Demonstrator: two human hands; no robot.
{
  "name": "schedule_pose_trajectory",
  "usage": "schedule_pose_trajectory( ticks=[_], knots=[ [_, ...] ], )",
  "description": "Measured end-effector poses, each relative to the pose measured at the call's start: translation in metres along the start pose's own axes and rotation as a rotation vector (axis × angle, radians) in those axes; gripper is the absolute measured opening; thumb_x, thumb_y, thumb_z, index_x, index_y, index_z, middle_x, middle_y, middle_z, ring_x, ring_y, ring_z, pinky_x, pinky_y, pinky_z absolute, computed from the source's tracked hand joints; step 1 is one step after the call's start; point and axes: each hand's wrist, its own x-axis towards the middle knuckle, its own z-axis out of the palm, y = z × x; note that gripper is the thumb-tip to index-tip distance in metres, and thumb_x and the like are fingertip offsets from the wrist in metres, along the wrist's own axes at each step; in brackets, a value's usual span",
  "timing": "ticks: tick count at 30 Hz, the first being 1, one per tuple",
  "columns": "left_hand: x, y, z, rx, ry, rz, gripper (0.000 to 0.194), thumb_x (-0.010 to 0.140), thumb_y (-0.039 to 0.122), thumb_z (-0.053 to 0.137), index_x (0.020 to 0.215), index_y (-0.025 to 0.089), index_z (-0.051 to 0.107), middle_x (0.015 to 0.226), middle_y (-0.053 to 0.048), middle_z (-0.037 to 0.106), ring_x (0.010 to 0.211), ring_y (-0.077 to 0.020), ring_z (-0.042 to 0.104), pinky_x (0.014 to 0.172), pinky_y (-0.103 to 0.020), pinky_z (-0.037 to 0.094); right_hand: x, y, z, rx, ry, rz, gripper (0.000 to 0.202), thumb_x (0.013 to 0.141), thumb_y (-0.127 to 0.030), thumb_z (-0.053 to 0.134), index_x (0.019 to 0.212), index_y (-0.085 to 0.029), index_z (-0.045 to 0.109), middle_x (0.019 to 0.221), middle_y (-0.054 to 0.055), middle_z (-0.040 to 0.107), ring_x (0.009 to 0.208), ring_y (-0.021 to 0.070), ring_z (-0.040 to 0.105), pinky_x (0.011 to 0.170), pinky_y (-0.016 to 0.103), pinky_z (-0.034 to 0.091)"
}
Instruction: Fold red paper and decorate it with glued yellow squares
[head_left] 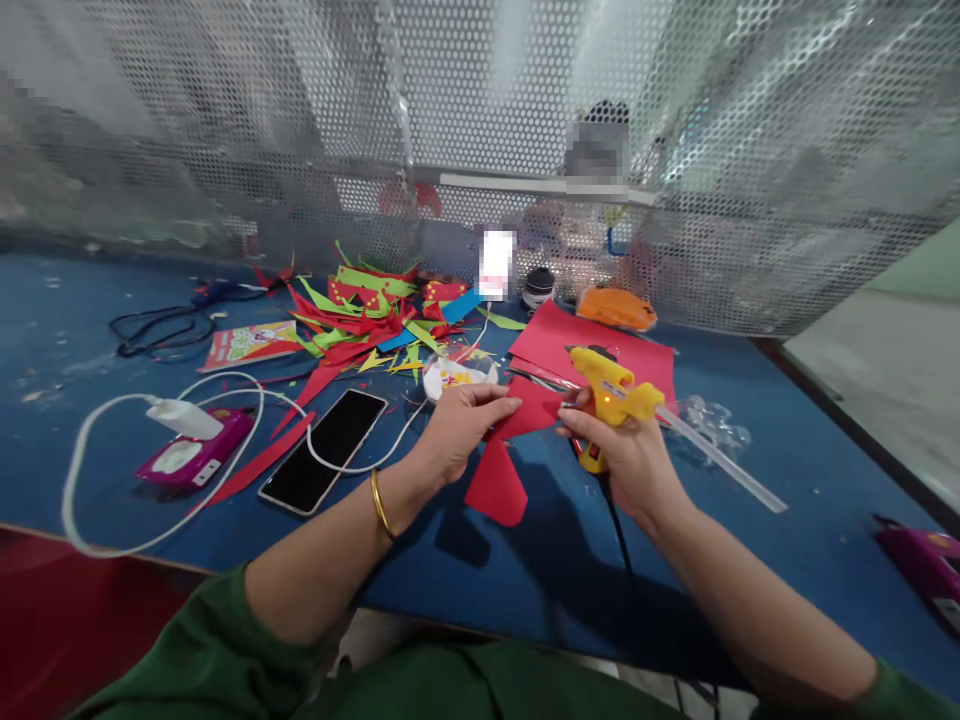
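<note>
Between my two hands is a cut red paper piece (529, 410), with a rounded flap hanging down over the blue table. My left hand (465, 425), with a gold bangle at the wrist, pinches the paper's left side. In my right hand (626, 450) sits a yellow glue gun (611, 390), its small light glowing orange and a clear glue stick (724, 460) jutting from its back. The right thumb and fingertip also touch the paper's right edge. Behind the glue gun lie larger red sheets (551, 335), partly covered by it.
Red and green paper scraps (367, 310) pile up at the back left. A black phone (326, 450), a white cable (255, 380) and a purple box (199, 450) lie left. A small white dish (450, 378), an orange case (616, 308) and clear plastic (712, 425) are nearby. Perforated metal mesh (480, 110) stands behind.
</note>
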Motion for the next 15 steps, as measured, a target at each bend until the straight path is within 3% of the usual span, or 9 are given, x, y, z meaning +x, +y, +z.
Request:
schedule_pose_trajectory(
  ticks=[6,11,15],
  knots=[
    [0.0,-0.013,0.004,0.03,-0.05,0.027,0.007,0.071,0.027,0.076,0.074,0.021,0.076,0.073,-0.002,0.074,0.06,-0.0126,0.063,0.059,-0.025,0.051,-0.006,0.014,-0.007,0.067,0.066,0.11,0.041,0.055,-0.029,0.091,0.084,-0.02,0.063,0.084,-0.003,0.064,0.064,0.0096,0.061,0.06,0.024,0.05],
    [-0.001,-0.023,0.007,0.112,-0.07,0.117,0.014,0.074,0.034,0.076,0.074,0.02,0.077,0.071,0.001,0.073,0.062,-0.0114,0.061,0.062,-0.024,0.049,-0.009,0.016,-0.006,0.039,0.065,0.134,0.042,0.055,-0.03,0.09,0.085,-0.021,0.063,0.075,-0.004,0.06,0.06,0.0095,0.053,0.051,0.023,0.04],
    [0.003,-0.022,0.003,0.187,0.069,0.219,0.021,0.077,0.038,0.072,0.069,0.019,0.074,0.065,0.0,0.07,0.059,-0.0124,0.06,0.054,-0.023,0.044,-0.009,0.019,-0.007,0.022,0.066,0.104,0.039,0.054,-0.029,0.089,0.082,-0.021,0.063,0.075,-0.003,0.059,0.064,0.0113,0.053,0.053,0.024,0.041]
  ],
)
